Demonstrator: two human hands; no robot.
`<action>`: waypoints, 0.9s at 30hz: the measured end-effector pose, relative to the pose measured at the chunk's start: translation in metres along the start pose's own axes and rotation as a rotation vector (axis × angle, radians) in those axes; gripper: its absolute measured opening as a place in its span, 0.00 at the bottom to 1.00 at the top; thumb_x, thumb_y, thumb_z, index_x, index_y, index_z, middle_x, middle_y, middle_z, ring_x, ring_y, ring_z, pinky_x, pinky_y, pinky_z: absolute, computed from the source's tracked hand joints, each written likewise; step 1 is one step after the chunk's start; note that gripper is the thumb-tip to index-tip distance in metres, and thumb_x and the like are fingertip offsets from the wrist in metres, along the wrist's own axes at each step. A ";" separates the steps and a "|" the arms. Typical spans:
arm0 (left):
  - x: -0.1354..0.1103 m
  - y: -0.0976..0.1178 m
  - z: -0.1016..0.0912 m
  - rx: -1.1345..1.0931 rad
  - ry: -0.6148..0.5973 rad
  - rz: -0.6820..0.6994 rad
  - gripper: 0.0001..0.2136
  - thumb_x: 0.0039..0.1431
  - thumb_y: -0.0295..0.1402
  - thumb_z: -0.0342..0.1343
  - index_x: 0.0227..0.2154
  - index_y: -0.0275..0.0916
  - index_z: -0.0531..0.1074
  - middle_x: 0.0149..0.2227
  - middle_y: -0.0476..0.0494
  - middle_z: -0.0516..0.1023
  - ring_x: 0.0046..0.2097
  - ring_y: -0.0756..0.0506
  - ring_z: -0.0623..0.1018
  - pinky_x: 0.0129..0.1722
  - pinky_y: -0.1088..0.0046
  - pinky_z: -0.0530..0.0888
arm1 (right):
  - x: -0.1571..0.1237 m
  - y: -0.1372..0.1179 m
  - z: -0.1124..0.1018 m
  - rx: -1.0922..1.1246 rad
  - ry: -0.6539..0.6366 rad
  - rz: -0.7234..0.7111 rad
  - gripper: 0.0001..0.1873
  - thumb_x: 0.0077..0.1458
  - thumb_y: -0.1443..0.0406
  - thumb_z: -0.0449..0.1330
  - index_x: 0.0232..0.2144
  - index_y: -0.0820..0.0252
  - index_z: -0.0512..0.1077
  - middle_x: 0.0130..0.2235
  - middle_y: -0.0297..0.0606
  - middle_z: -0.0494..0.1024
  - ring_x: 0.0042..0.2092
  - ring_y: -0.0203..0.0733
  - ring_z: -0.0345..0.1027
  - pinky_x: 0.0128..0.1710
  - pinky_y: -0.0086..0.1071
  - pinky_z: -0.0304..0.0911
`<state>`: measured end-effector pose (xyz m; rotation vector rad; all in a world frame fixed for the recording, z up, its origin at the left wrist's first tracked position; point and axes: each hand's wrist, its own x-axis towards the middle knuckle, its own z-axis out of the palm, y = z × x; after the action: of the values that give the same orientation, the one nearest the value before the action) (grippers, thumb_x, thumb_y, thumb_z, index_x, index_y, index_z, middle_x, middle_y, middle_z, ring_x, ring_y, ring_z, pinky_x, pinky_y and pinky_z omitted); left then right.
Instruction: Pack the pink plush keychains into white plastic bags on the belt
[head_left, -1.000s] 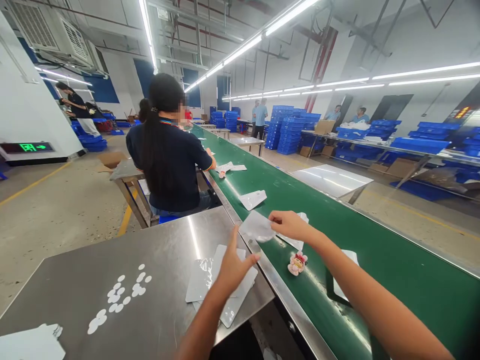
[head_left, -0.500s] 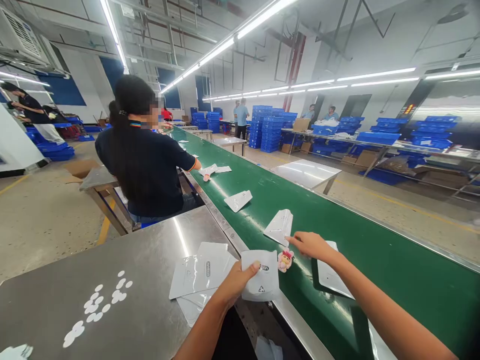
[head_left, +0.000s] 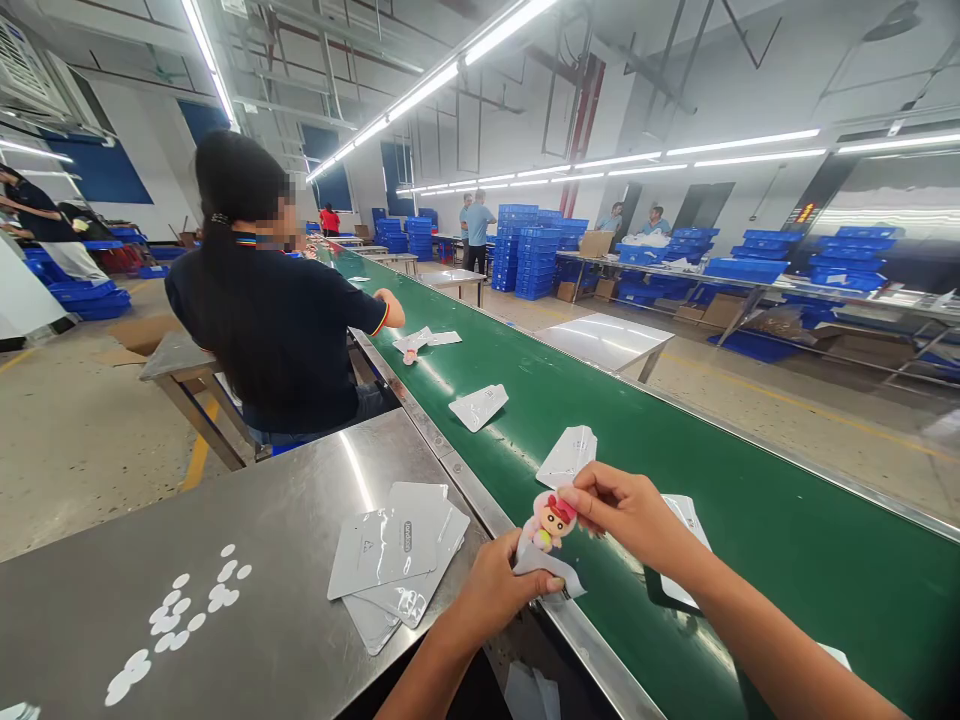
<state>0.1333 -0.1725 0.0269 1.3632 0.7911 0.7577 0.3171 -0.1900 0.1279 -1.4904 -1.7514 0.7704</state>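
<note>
Between my hands is a small pink doll (head_left: pixel 550 519) with a red bow, pinched near its head by the fingers of my right hand (head_left: pixel 626 515). My left hand (head_left: pixel 504 583) grips a grey-white plastic pouch (head_left: pixel 564 576) just below the doll, thumb in front. The doll's lower end is at the pouch's mouth; how deep it sits inside is hidden. Left of my hands, a pile of flat pouches (head_left: pixel 397 545) lies on the steel table (head_left: pixel 285 560). Another pouch (head_left: pixel 568 454) rests on the green conveyor belt (head_left: pixel 517 400) beyond my right hand.
Round white stickers or discs (head_left: pixel 171 620) are scattered on the table. Along the belt lie more pouches (head_left: pixel 478 407) and another pink doll (head_left: pixel 409 356). A co-worker (head_left: pixel 262 290) sits ahead on the left. Stacked blue crates (head_left: pixel 536 255) stand across the room.
My right hand has picked the doll up from the belt's edge and brought it to the pouch. My left hand has tilted the pouch, which now shows its mouth toward the doll.
</note>
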 end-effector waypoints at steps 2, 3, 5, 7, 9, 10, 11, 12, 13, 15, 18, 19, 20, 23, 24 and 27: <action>-0.001 -0.003 0.001 0.040 0.007 0.020 0.15 0.40 0.38 0.63 0.32 0.37 0.74 0.29 0.49 0.74 0.32 0.46 0.69 0.33 0.75 0.64 | -0.008 -0.003 0.000 -0.159 -0.033 0.024 0.18 0.53 0.50 0.52 0.24 0.57 0.67 0.19 0.30 0.68 0.21 0.32 0.58 0.20 0.27 0.52; -0.002 -0.004 0.002 0.051 0.006 0.029 0.15 0.41 0.39 0.63 0.32 0.37 0.74 0.30 0.49 0.74 0.33 0.46 0.69 0.33 0.74 0.64 | -0.011 -0.004 0.000 -0.241 -0.050 0.025 0.19 0.54 0.50 0.51 0.23 0.57 0.67 0.19 0.30 0.67 0.21 0.32 0.56 0.20 0.27 0.50; -0.003 -0.005 0.004 0.048 -0.008 0.010 0.16 0.40 0.38 0.63 0.34 0.36 0.74 0.31 0.48 0.74 0.34 0.45 0.70 0.34 0.74 0.65 | -0.016 -0.005 0.000 -0.372 -0.101 0.017 0.19 0.54 0.51 0.51 0.22 0.56 0.67 0.18 0.29 0.66 0.21 0.32 0.54 0.19 0.27 0.48; -0.005 -0.001 0.006 0.045 -0.047 -0.012 0.18 0.39 0.37 0.64 0.36 0.36 0.73 0.32 0.48 0.74 0.35 0.45 0.70 0.35 0.73 0.65 | -0.017 -0.007 0.002 -0.423 -0.161 -0.010 0.18 0.56 0.52 0.50 0.23 0.56 0.69 0.20 0.30 0.68 0.22 0.32 0.58 0.21 0.27 0.52; -0.006 0.005 0.009 0.043 -0.093 0.000 0.19 0.39 0.36 0.64 0.37 0.36 0.73 0.34 0.49 0.74 0.36 0.46 0.70 0.37 0.73 0.65 | -0.016 -0.009 0.005 -0.424 -0.197 -0.085 0.18 0.57 0.54 0.48 0.25 0.56 0.71 0.30 0.34 0.74 0.30 0.35 0.65 0.28 0.28 0.60; -0.007 0.009 0.009 0.037 -0.104 0.013 0.19 0.39 0.36 0.64 0.37 0.36 0.72 0.34 0.49 0.73 0.37 0.46 0.70 0.37 0.74 0.65 | -0.016 -0.010 0.007 -0.424 -0.217 -0.144 0.19 0.58 0.54 0.48 0.26 0.56 0.73 0.39 0.37 0.75 0.37 0.39 0.67 0.35 0.31 0.62; -0.008 0.011 0.010 0.030 -0.105 0.030 0.19 0.40 0.35 0.64 0.38 0.36 0.72 0.35 0.49 0.73 0.37 0.46 0.71 0.37 0.74 0.66 | -0.016 -0.010 0.009 -0.428 -0.242 -0.201 0.20 0.59 0.55 0.47 0.27 0.55 0.74 0.48 0.37 0.71 0.46 0.43 0.65 0.43 0.35 0.61; -0.008 0.014 0.010 0.022 -0.095 0.048 0.18 0.41 0.35 0.63 0.38 0.37 0.72 0.36 0.49 0.73 0.37 0.47 0.71 0.36 0.74 0.66 | -0.016 -0.010 0.011 -0.437 -0.277 -0.245 0.20 0.59 0.55 0.46 0.28 0.55 0.75 0.55 0.35 0.64 0.54 0.47 0.58 0.50 0.39 0.58; -0.008 0.015 0.011 0.016 -0.076 0.063 0.18 0.43 0.35 0.62 0.39 0.37 0.71 0.36 0.49 0.73 0.37 0.47 0.71 0.36 0.75 0.66 | -0.017 -0.010 0.013 -0.450 -0.315 -0.274 0.21 0.59 0.55 0.46 0.29 0.54 0.75 0.60 0.31 0.57 0.59 0.49 0.49 0.54 0.43 0.53; -0.007 0.014 0.013 0.053 -0.022 0.099 0.14 0.47 0.33 0.59 0.39 0.37 0.71 0.34 0.49 0.74 0.35 0.48 0.71 0.33 0.75 0.66 | -0.020 -0.009 0.018 -0.482 -0.383 -0.292 0.20 0.58 0.53 0.47 0.31 0.54 0.76 0.63 0.27 0.49 0.63 0.52 0.38 0.59 0.48 0.44; -0.006 0.012 0.018 0.233 0.033 0.187 0.07 0.50 0.30 0.53 0.31 0.35 0.73 0.28 0.49 0.74 0.31 0.48 0.70 0.32 0.74 0.66 | -0.020 -0.008 0.024 -0.525 -0.412 -0.302 0.21 0.57 0.52 0.49 0.29 0.56 0.76 0.62 0.29 0.53 0.62 0.52 0.41 0.60 0.48 0.41; -0.006 0.013 0.018 0.270 0.029 0.198 0.07 0.51 0.31 0.53 0.31 0.36 0.74 0.28 0.48 0.75 0.30 0.48 0.71 0.32 0.74 0.67 | -0.018 -0.007 0.024 -0.518 -0.420 -0.303 0.20 0.57 0.52 0.49 0.30 0.56 0.76 0.60 0.31 0.57 0.61 0.51 0.45 0.59 0.47 0.43; -0.007 0.015 0.017 0.276 0.012 0.199 0.09 0.51 0.33 0.55 0.35 0.36 0.74 0.30 0.48 0.76 0.31 0.47 0.72 0.33 0.73 0.68 | -0.014 -0.006 0.023 -0.497 -0.423 -0.290 0.20 0.58 0.53 0.48 0.32 0.55 0.76 0.58 0.33 0.62 0.59 0.49 0.51 0.58 0.44 0.47; -0.009 0.023 -0.003 0.185 0.011 0.173 0.31 0.46 0.40 0.60 0.55 0.42 0.61 0.49 0.43 0.73 0.46 0.41 0.73 0.45 0.67 0.69 | 0.007 0.006 0.010 -0.447 -0.281 -0.143 0.21 0.58 0.51 0.46 0.36 0.56 0.74 0.43 0.39 0.75 0.43 0.44 0.68 0.43 0.36 0.63; -0.010 0.024 -0.015 0.175 0.054 0.174 0.34 0.47 0.42 0.59 0.58 0.43 0.55 0.55 0.42 0.67 0.52 0.39 0.69 0.50 0.65 0.65 | 0.018 0.014 0.005 -0.470 -0.176 -0.068 0.23 0.56 0.50 0.46 0.33 0.57 0.74 0.37 0.39 0.77 0.37 0.43 0.69 0.36 0.34 0.64; -0.010 0.017 -0.055 0.293 0.268 0.149 0.28 0.57 0.44 0.48 0.59 0.42 0.53 0.61 0.41 0.58 0.61 0.40 0.58 0.59 0.60 0.54 | 0.056 0.053 -0.009 -0.583 0.037 0.101 0.25 0.51 0.45 0.48 0.25 0.57 0.71 0.24 0.37 0.74 0.29 0.44 0.68 0.27 0.32 0.60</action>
<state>0.0810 -0.1506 0.0415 1.6164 1.0508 0.9837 0.3494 -0.1263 0.0976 -1.9634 -1.9840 0.2772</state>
